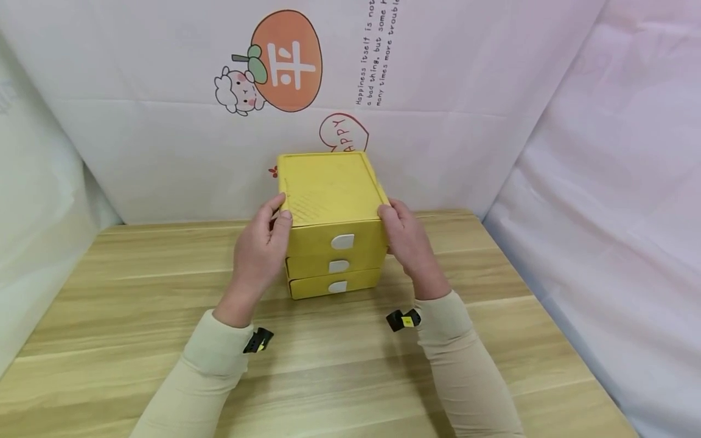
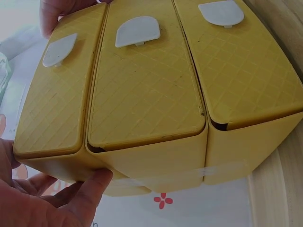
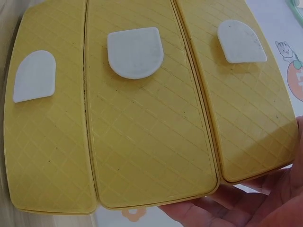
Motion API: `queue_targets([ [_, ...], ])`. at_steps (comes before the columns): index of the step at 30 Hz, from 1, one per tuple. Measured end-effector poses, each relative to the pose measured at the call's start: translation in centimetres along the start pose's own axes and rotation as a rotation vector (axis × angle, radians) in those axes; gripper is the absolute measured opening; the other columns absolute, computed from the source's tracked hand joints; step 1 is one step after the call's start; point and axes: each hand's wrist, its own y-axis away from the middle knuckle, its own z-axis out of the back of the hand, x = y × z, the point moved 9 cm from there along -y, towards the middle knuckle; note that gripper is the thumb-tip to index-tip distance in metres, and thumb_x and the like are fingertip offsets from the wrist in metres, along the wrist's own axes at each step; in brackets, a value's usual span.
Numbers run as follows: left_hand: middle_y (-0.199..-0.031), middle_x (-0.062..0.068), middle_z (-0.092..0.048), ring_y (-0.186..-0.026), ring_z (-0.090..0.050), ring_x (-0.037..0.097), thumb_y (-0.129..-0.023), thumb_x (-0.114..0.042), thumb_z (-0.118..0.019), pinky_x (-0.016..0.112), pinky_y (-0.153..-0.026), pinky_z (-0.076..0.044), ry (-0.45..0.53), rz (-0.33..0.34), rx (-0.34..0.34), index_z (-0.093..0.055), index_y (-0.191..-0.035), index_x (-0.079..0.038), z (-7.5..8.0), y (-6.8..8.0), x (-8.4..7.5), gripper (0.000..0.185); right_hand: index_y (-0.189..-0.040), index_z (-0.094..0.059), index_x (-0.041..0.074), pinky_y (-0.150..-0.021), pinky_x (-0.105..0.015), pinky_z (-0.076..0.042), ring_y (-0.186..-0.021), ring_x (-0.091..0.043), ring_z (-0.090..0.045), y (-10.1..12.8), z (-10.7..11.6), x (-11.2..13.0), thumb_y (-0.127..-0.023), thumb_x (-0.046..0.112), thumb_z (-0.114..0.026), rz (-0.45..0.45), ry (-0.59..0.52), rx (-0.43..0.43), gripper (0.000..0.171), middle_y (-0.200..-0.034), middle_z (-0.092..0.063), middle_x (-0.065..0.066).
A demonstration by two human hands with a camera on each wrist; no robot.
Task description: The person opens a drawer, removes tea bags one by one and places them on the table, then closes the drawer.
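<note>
A small yellow three-drawer box point(image 1: 334, 188) stands at the back of the wooden table, its drawer fronts facing me. Each front bears a white rounded tab point(image 1: 342, 241). My left hand point(image 1: 261, 246) grips the box's upper left side, thumb at the top front corner. On the opposite side my right hand point(image 1: 408, 237) holds the upper right edge, its thumb on top and other fingers partly hidden behind the side. In the left wrist view, fingers point(image 2: 90, 191) lie against the side wall. All three drawers look pushed in or nearly so, with narrow gaps at their edges.
The wooden tabletop point(image 1: 323, 371) stretches in front of the box. A white printed cloth point(image 1: 181, 164) hangs close behind it, and another white cloth point(image 1: 619, 170) hangs at the right. Black straps point(image 1: 404, 320) sit at both wrists.
</note>
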Motion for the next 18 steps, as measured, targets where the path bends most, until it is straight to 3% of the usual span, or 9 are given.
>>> queue_targets([
  [11,-0.153,0.01,-0.056,-0.129,-0.063,0.03,-0.112,-0.038,-0.037,0.052,-0.097,-0.052,-0.022,0.013,-0.046,-0.05,-0.154,-0.01,0.7,0.5,0.0,0.052,-0.154,-0.051,0.024,-0.081,-0.051,-0.06,-0.105,-0.03,-0.063,0.4,-0.6,0.5,-0.101,0.053,-0.039,0.012,0.017,0.007,0.061,-0.127,-0.063,-0.01],
  [18,-0.151,0.008,-0.059,-0.126,-0.065,0.028,-0.112,-0.037,-0.037,0.047,-0.09,-0.053,-0.031,0.018,-0.063,-0.051,-0.154,-0.011,1.1,0.4,0.2,0.051,-0.152,-0.053,0.023,-0.077,-0.047,-0.06,-0.102,-0.029,-0.064,0.6,-0.8,0.7,-0.102,0.052,-0.039,0.028,0.018,-0.01,0.06,-0.125,-0.064,-0.009],
])
